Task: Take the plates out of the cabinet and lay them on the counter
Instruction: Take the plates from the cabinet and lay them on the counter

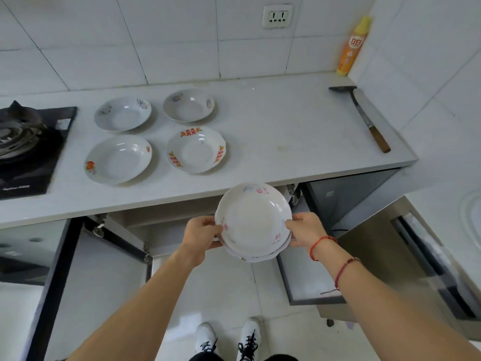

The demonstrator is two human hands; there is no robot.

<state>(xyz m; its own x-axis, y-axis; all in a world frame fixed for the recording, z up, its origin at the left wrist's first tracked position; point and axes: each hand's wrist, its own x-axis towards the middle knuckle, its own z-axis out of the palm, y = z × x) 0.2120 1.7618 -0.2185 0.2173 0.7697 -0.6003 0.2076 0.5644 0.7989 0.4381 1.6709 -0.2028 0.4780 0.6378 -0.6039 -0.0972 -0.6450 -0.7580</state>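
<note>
A small stack of white round ceramic plates (253,221) is gripped between left hand (200,234) and right hand (305,229); bare pale stone counter (286,142) lies ahead, nearer the right hand.

A kitchen corner with white tiled walls (182,48) and a pale tiled floor (221,290). A white counter (286,131) runs left to right, a black gas stove (26,147) at its left end. A double wall socket (277,16) sits high on the far wall. Even, soft light.
</note>
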